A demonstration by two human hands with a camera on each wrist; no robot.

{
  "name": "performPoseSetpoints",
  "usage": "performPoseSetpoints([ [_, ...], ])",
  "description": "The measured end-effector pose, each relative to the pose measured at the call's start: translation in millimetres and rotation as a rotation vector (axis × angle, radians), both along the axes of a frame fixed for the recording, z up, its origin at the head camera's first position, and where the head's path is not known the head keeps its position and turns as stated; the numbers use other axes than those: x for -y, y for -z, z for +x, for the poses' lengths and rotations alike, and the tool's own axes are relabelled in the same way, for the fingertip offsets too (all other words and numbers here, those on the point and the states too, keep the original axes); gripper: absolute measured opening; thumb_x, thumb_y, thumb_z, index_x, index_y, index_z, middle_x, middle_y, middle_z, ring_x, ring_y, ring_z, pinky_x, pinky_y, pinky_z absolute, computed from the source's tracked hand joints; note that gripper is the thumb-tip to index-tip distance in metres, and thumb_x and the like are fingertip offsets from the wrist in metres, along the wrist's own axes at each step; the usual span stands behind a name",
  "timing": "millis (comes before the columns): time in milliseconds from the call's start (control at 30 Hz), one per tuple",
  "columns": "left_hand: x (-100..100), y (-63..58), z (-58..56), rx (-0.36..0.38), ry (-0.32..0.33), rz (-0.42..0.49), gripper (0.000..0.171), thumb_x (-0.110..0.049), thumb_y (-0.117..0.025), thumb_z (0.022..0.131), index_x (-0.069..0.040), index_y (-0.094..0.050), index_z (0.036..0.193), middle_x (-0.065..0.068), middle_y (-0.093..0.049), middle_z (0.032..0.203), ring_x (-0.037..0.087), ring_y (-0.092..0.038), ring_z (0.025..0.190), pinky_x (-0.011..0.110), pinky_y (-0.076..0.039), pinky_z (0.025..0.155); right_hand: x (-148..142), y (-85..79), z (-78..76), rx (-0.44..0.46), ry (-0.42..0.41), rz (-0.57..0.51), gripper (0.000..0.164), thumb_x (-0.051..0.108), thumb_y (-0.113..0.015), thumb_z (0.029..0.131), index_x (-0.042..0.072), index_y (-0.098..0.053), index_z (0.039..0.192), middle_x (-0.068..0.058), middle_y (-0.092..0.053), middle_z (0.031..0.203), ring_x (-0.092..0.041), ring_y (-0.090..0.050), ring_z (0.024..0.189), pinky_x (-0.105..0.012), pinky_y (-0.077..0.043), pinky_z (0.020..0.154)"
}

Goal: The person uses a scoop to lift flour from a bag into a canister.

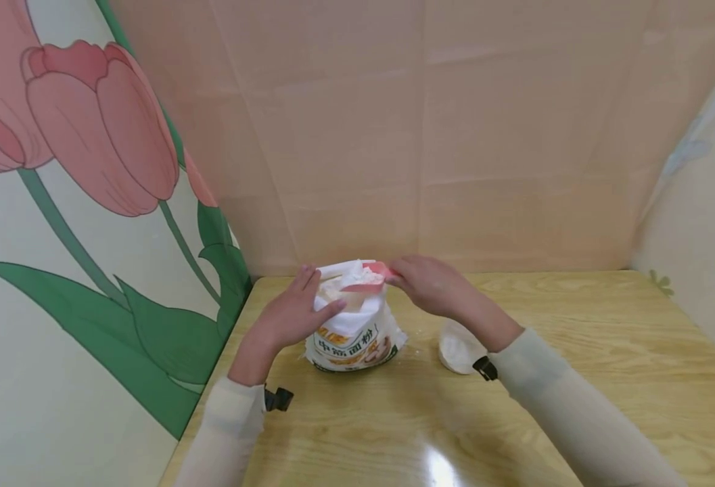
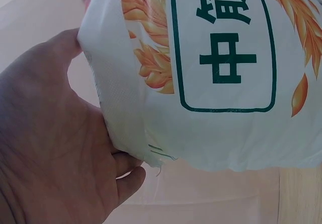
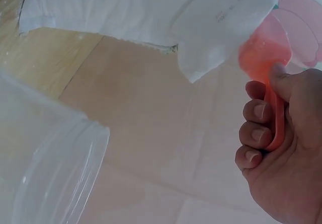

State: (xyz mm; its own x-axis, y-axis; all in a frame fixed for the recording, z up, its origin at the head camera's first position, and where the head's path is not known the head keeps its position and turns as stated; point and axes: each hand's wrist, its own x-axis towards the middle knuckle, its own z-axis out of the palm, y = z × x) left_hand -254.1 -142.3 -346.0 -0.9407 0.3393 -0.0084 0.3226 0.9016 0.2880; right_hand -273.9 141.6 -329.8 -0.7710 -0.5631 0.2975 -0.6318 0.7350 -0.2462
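Flour bag (image 1: 352, 348): A white bag is stood upright on the wood-grain surface (image 1: 345, 443), toward its far side, with its mouth open at the top. Dark green Chinese characters for medium-gluten flour are printed on the front, and orange wheat ears are shown beside them.
Left hand (image 1: 287, 311): The bag is gripped at the left of its mouth. The hand is partly closed around that side, with the thumb laid over the front and the fingers set along the outside.
Right hand (image 1: 433, 284): The handle of the scoop is held in a full grip. In the right wrist view, the fingers are seen curled around it and the thumb is pressed near the bowl.
Pink scoop (image 1: 366, 288): Its bowl is held at the bag's mouth, on the right, and is heaped with white flour (image 1: 366, 276).
Clear plastic tub (image 1: 457, 352): It is placed on the surface to the right of the bag, apart from it, and is partly covered by the right wrist in the head view.
Spill: White specks (image 1: 418, 341) are scattered just right of the bag.
Backdrop: A creased peach sheet (image 1: 424, 135) is hung behind; large pink tulips (image 1: 101, 128) are pictured on the left wall.
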Motion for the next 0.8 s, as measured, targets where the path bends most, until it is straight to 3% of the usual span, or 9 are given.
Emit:
performPoseSetpoints([
  [367, 0.2, 3.7, 0.3, 0.000, 0.000, -0.002, 0.107, -0.084, -0.027, 0.091, -0.005, -0.012, 0.162, 0.010, -0.004, 0.171, 0.023, 0.000, 0.157, 0.051, -0.024, 0.122, -27.7, 4.8, 4.2, -0.033, 0.022, -0.026, 0.020, 0.028, -0.057, 0.104, 0.013, -0.060, 0.091, 0.002, -0.050, 0.074, -0.019, -0.050, 0.072, -0.038, -0.043, 0.070],
  [533, 0.7, 4.2, -0.1, -0.010, 0.006, -0.001, 0.108, -0.084, -0.026, 0.092, -0.004, -0.012, 0.162, 0.011, -0.004, 0.171, 0.024, 0.000, 0.157, 0.051, -0.024, 0.122, -42.9, 4.0, 8.3, 0.004, 0.056, -0.031, 0.022, 0.028, -0.055, 0.106, 0.013, -0.059, 0.090, 0.002, -0.048, 0.074, -0.019, -0.048, 0.072, -0.036, -0.041, 0.070],
  [800, 1.1, 5.5, 0.2, -0.012, 0.008, 0.007, 0.107, -0.084, -0.026, 0.092, -0.004, -0.010, 0.162, 0.010, -0.001, 0.170, 0.024, 0.001, 0.157, 0.050, -0.022, 0.123, -63.4, 5.5, 19.8, -0.003, 0.094, -0.019, 0.017, 0.025, -0.059, 0.104, 0.010, -0.063, 0.097, 0.001, -0.057, 0.080, -0.019, -0.052, 0.074, -0.037, -0.044, 0.071],
])
